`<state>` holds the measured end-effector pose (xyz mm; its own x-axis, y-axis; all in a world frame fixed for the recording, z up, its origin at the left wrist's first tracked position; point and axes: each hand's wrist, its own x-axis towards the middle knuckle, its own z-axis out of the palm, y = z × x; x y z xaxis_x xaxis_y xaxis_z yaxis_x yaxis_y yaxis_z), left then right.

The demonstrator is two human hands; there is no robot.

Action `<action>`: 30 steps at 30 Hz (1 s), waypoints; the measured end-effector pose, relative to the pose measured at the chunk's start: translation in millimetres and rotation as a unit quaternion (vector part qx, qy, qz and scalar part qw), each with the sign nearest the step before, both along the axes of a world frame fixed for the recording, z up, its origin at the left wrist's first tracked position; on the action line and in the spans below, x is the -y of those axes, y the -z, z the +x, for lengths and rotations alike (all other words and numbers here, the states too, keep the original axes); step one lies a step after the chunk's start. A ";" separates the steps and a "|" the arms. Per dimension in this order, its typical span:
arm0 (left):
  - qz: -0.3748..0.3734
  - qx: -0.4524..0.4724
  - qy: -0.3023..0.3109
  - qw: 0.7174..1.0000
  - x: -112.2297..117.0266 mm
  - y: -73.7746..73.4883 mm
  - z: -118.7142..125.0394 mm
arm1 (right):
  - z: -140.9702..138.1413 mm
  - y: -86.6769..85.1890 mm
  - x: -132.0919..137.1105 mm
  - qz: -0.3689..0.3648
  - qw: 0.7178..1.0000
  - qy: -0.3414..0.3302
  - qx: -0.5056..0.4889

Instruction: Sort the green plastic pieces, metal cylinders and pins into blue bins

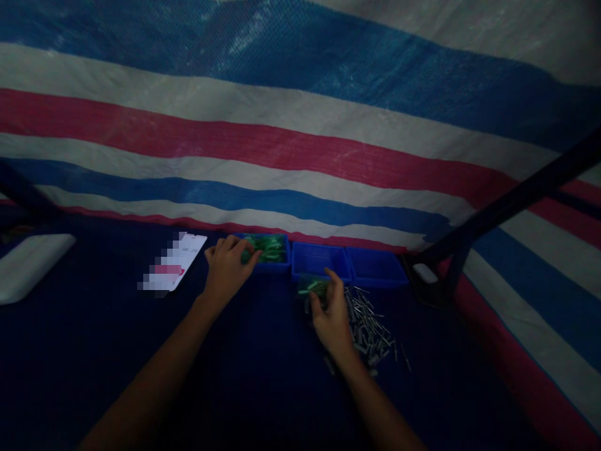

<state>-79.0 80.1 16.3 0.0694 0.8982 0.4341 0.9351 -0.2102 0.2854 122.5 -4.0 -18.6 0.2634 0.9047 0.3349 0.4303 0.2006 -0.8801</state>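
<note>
My left hand [228, 262] reaches over the near left corner of a blue bin [270, 268] that holds many thin green pieces [270, 245]. Its fingers are curled, and green shows between thumb and forefinger; the picture is too dark to tell what they pinch. In front of the middle blue bin [322, 257], my right hand [335, 313] is held with thumb and forefinger apart. Beside its thumb lies a cluster of green pieces [313, 287], perhaps in a clear bag. Loose thin metal pins and short grey pieces [370, 326] form a pile to its right.
Another blue bin [378, 268] stands at the right of the row. A phone with a lit screen [185, 257] lies left of my left hand, and a white slab-like object [35, 263] farther left. A dark frame bar [511, 203] slants at right, before a striped sheet [282, 144].
</note>
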 end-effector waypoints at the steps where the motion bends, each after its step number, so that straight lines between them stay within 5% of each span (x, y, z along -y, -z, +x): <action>1: -0.002 -0.001 -0.007 1.000 4.7 1.8 -8.2 | 1.6 -3.7 -4.6 0.000 1.000 0.002 0.013; 8: -0.017 -0.016 0.080 0.997 38.5 21.1 -20.3 | -4.3 -38.2 -46.9 0.094 0.951 -0.183 0.230; 13: 0.029 0.003 0.035 0.999 37.2 28.6 -21.7 | -20.0 -51.3 -70.2 0.135 0.942 -0.196 0.236; 17: 0.005 0.012 -0.023 1.000 29.7 36.6 -38.6 | -26.9 -52.3 -83.4 0.119 0.934 -0.190 0.277; 22: -0.131 0.030 0.021 0.991 28.1 46.4 -43.4 | -27.2 -44.1 -105.0 0.070 0.876 -0.304 0.368; 30: -0.139 0.028 -0.002 0.990 30.7 42.9 -37.6 | -36.4 -39.4 -103.8 0.041 0.856 -0.312 0.410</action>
